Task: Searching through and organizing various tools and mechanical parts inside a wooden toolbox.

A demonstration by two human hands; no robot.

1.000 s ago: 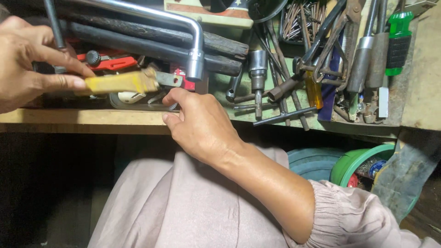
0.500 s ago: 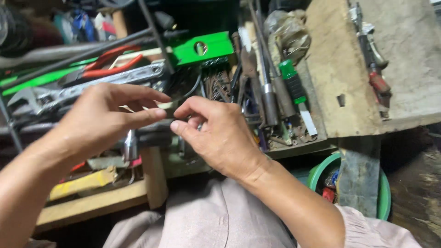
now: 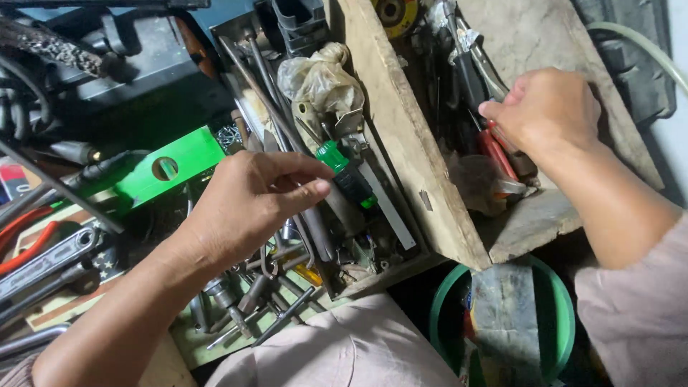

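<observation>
Both hands have split apart since half a second ago, when they were nearly fingertip to fingertip over the middle of the tool pile. Now the right hand (image 3: 548, 107) has gone way over to the right, into the far compartment past the slanted wooden divider (image 3: 408, 136), and its fingertips are down on a red-handled tool (image 3: 496, 152) lying there among dark metal bits. Can't really tell if it's actually pinching that handle or just touching it, since the knuckles hide the grip, but the fingers are curled, not spread. The left hand (image 3: 251, 201) stayed more or less central, hovering over the open tray with thumb and forefinger drawn close together, tips nearly meeting; I can't see anything held between them. Right beside its fingertips sits a green-and-black screwdriver (image 3: 346, 174), lying diagonally in the tray next to long steel rods (image 3: 276, 107) and a crumpled beige rag (image 3: 320, 80). View also swung: the green spirit level (image 3: 166, 172) is now off to the left of the wrist instead of up top, and the red pliers (image 3: 25, 240) ended up at the far left edge. Loose sockets and a T-handle wrench (image 3: 258, 301) lie under the left forearm, and a green bucket (image 3: 555, 308) shows below the divider.
</observation>
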